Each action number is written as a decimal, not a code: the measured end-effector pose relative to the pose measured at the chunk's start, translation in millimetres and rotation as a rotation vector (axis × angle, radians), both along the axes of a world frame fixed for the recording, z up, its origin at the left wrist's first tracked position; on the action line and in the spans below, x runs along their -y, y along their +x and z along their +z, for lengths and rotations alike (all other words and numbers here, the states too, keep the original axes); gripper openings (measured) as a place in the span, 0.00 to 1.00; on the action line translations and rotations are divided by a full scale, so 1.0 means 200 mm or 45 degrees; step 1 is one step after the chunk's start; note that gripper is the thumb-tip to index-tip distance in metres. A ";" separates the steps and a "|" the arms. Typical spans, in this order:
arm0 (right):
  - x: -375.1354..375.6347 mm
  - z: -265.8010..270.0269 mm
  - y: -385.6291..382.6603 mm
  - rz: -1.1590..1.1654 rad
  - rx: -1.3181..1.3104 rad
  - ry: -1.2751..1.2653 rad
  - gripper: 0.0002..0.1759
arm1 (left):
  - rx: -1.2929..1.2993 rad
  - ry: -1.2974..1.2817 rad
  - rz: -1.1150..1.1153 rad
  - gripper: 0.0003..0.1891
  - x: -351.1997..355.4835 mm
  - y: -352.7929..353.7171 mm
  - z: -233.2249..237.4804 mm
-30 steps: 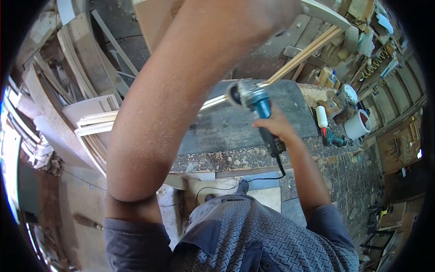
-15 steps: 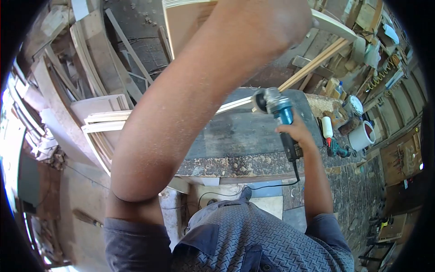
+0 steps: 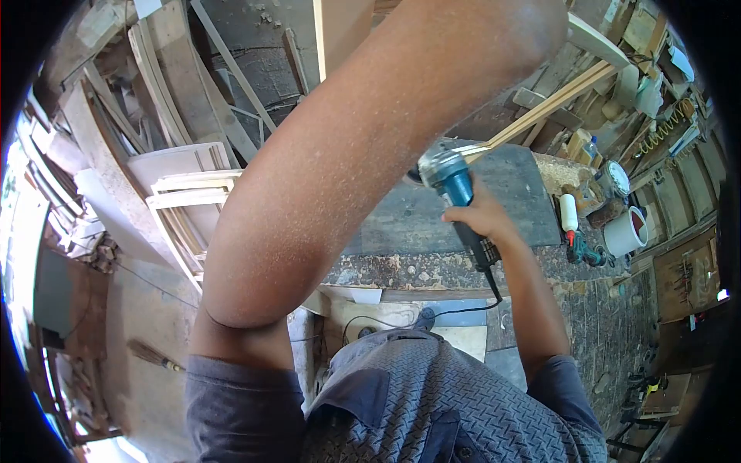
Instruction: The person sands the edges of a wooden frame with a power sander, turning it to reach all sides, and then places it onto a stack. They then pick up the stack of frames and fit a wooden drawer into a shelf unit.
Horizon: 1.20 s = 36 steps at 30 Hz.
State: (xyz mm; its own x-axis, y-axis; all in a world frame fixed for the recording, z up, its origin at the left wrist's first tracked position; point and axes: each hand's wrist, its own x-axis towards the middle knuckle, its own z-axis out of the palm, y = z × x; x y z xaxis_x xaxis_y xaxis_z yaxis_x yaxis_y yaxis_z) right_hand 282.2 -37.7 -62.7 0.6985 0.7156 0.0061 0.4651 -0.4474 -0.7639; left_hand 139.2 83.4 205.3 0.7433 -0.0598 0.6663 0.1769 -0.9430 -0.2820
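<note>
My right hand point(image 3: 489, 217) is wrapped around the body of a blue and black angle grinder point(image 3: 457, 187). The grinder's silver head points up and left over the dark work board point(image 3: 505, 185), beside a thin wooden strip point(image 3: 563, 94). Its disc is partly hidden behind my raised left forearm point(image 3: 370, 154), which crosses the view close to the camera, dusted with fine specks. Blur covers the wrist end of my left arm point(image 3: 532, 31) at the top, and its fingers are hidden. From the grinder's rear a black cord point(image 3: 471, 308) runs down past the bench edge.
On the bench's right stand a white glue bottle point(image 3: 569, 214), a white bucket point(image 3: 626, 231), a lidded tin point(image 3: 614, 179) and a teal power tool point(image 3: 588, 251). Wooden frames point(image 3: 193, 185) and boards lean at the left. A broom point(image 3: 154, 355) lies on the floor.
My right hand has moved the grinder left, so its head now sits against the edge of my left forearm in view. The whole scene has shifted slightly right as the camera turned.
</note>
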 end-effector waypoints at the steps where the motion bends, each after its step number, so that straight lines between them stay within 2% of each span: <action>1: -0.03 -0.01 -0.03 0.004 0.001 0.001 0.54 | 0.031 -0.003 -0.079 0.07 -0.02 0.01 0.00; 3: -0.08 -0.02 -0.07 0.168 -0.014 -0.069 0.54 | 0.067 -0.005 -0.156 0.07 -0.03 0.02 0.00; 7: -0.17 0.03 -0.14 0.246 0.069 -0.194 0.56 | 0.106 0.055 -0.056 0.07 -0.04 0.05 0.00; 12: -0.20 0.07 -0.15 0.336 0.058 -0.183 0.56 | 0.129 0.030 0.006 0.07 -0.01 0.00 0.00; 15: -0.20 0.08 -0.15 0.378 0.064 -0.231 0.57 | 0.099 0.002 -0.136 0.07 -0.04 0.01 0.02; 16: -0.19 0.09 -0.13 0.400 0.093 -0.265 0.57 | 0.046 -0.079 -0.075 0.08 -0.01 -0.01 0.03; 19: -0.16 0.16 -0.13 0.380 0.037 -0.336 0.58 | 0.001 -0.153 -0.081 0.10 -0.05 0.06 0.03; 23: -0.04 0.10 0.03 0.335 0.063 -0.254 0.58 | 0.010 -0.163 -0.105 0.12 -0.07 0.05 0.04; 27: 0.11 0.00 0.26 0.215 0.016 -0.120 0.56 | 0.075 -0.073 -0.074 0.13 -0.06 0.01 0.03; 30: 0.18 0.02 0.36 0.108 0.003 -0.089 0.55 | 0.065 -0.057 -0.155 0.13 -0.08 0.02 0.06; 32: 0.23 0.01 0.44 0.033 -0.053 -0.054 0.54 | -0.046 -0.111 -0.104 0.14 -0.08 0.03 0.09; 36: 0.32 -0.01 0.51 -0.119 0.042 -0.037 0.51 | -0.101 -0.159 -0.072 0.15 -0.09 0.06 0.10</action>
